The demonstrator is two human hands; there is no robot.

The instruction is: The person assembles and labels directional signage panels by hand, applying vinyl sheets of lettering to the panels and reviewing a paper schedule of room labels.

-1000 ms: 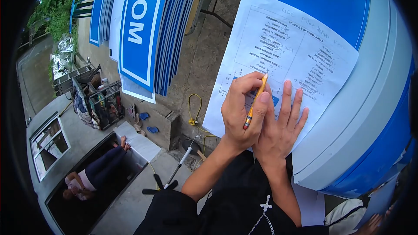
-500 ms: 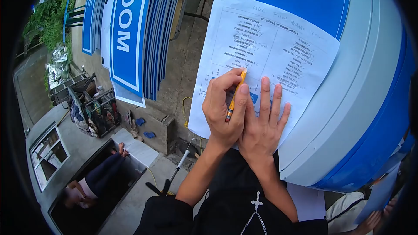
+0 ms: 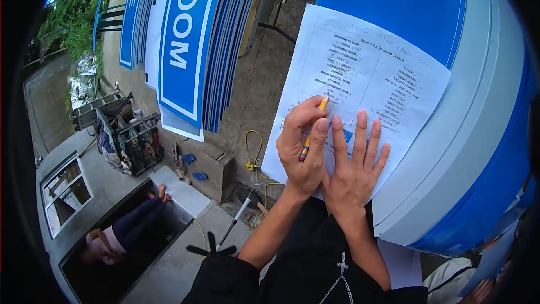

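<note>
My left hand (image 3: 304,152) is closed around a yellow pencil (image 3: 323,104), whose upper end is at the lower rows of the left column on a printed sheet (image 3: 388,79). The sheet is headed as a schedule of room labels, with handwritten notes and tick marks. My right hand (image 3: 353,177) lies flat on the sheet's lower part, fingers spread, beside the left hand. Beneath the paper is a blue panel (image 3: 394,0). A small blue printed patch on the sheet shows partly between my right fingers.
A stack of blue-and-white signs (image 3: 188,39) stands left of the sheet. Curved grey sheets (image 3: 450,152) lie to the right. A person (image 3: 121,233) rests in a doorway at lower left; another person's hand (image 3: 481,291) shows at lower right. Yellow cord (image 3: 251,164) lies on the ground.
The whole view has shifted, so the scene sits further right and lower. The pencil tip has moved slightly left on the sheet. My right hand stays flat on the paper.
</note>
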